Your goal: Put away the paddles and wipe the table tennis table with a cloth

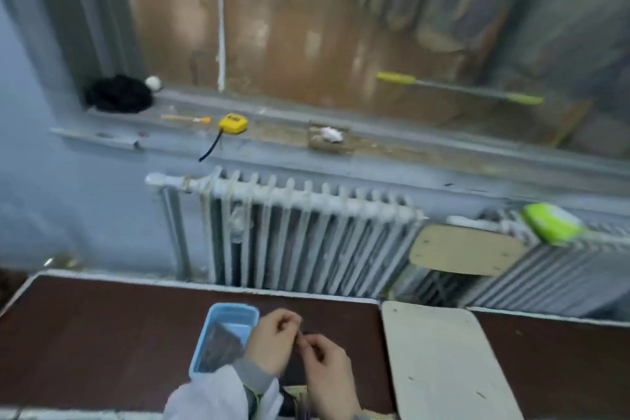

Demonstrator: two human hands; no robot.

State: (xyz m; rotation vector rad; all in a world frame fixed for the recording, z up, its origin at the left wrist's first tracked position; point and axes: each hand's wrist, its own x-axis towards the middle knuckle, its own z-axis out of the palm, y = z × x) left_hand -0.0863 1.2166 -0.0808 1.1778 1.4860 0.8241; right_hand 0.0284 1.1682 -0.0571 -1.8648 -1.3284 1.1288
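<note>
While both hands meet low over the dark brown table surface with its pale edge (102, 334), the step in hand reads as the putting-away stage, not the wiping: no cloth is seen on the table. The left hand (271, 343) and the right hand (329, 372) have their fingers curled and their fingertips brought together on something small and thin between them; motion blur prevents identification of that item, so what they pinch cannot be stated. Just left of the left hand stands a light blue rectangular plastic container (223, 337), touching or nearly touching the wrist, with a dark reddish-brown flat object (218, 348) inside it, possibly a paddle face, though this is not certain. That object's long axis runs with the container, from the near left toward the far right, and it leans against the near wall. No paddle handle can be made out. A pale beige rounded board (443, 361) lies on the table to the right, well apart from the container. In my judgement the next move calls for freeing the fingers, settling the stored item flat in the container, and then locating a cloth. A white ribbed radiator (289, 235) stands beyond the table's far edge.
</note>
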